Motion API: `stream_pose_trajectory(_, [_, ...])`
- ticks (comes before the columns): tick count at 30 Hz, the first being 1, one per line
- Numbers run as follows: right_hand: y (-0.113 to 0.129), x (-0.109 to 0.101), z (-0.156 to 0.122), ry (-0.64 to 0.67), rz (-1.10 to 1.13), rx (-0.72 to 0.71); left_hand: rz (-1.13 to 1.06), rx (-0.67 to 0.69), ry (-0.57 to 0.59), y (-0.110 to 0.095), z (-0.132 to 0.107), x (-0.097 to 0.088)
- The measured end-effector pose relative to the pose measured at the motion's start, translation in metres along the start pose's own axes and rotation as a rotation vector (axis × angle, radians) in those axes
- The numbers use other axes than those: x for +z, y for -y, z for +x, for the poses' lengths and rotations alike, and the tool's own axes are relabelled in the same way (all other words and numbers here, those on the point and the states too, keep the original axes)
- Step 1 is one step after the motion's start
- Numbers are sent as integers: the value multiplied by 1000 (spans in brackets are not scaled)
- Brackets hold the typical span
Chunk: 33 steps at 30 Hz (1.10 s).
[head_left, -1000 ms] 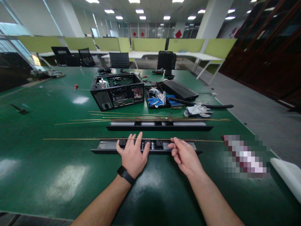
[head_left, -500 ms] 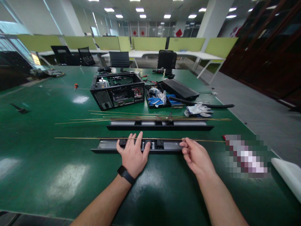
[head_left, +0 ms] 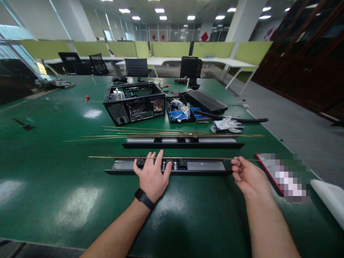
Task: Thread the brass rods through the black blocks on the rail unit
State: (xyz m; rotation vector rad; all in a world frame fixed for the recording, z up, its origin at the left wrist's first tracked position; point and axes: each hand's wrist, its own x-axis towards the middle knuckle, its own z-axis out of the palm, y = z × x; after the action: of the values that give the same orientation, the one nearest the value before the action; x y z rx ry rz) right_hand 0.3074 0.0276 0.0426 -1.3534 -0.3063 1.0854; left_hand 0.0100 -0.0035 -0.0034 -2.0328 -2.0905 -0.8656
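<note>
My left hand (head_left: 152, 175) lies flat with fingers spread on the middle of a long black power strip housing (head_left: 204, 166) near the table's front. A thin brass rod (head_left: 113, 157) runs lengthwise through the housing's black socket blocks (head_left: 182, 163). My right hand (head_left: 248, 176) is past the housing's right end, its fingers pinched on that rod. A black watch sits on my left wrist.
A second black housing (head_left: 182, 144) lies just behind, with several loose brass rods (head_left: 134, 135) on and behind it. Farther back stand an open computer case (head_left: 134, 102), a black tray with blue and white gloves (head_left: 180, 111), more gloves (head_left: 227, 125) and a black hose (head_left: 242, 120). Green table (head_left: 53, 179).
My right hand has slid to the right along the table, drawing the brass rod rightward through the housing; the rod's left end has moved in. My left hand has stayed put.
</note>
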Motion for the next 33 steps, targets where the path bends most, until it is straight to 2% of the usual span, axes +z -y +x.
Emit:
stream_pose_trajectory(3, [2,2,-2,-81,26,26,1,1,-2,0,0,0])
stream_pose_trajectory(6, [-2,9,-9,-80,20,25,4,0,-6,0,0,1])
stream_pose_trajectory(19, [-53,55,-47,281,-109,84,6,-6,-13,-1,1,1])
stream_pose_trajectory(22, [-60,63,-53,324,-110,97,4,-6,-12,-1,1,1])
stream_pose_trajectory(28, [-59,66,-56,352,-109,126,2,-6,-16,-1,1,1])
stream_pose_trajectory(33, [-53,60,-52,321,-81,147,-3,1,-19,-1,1,1])
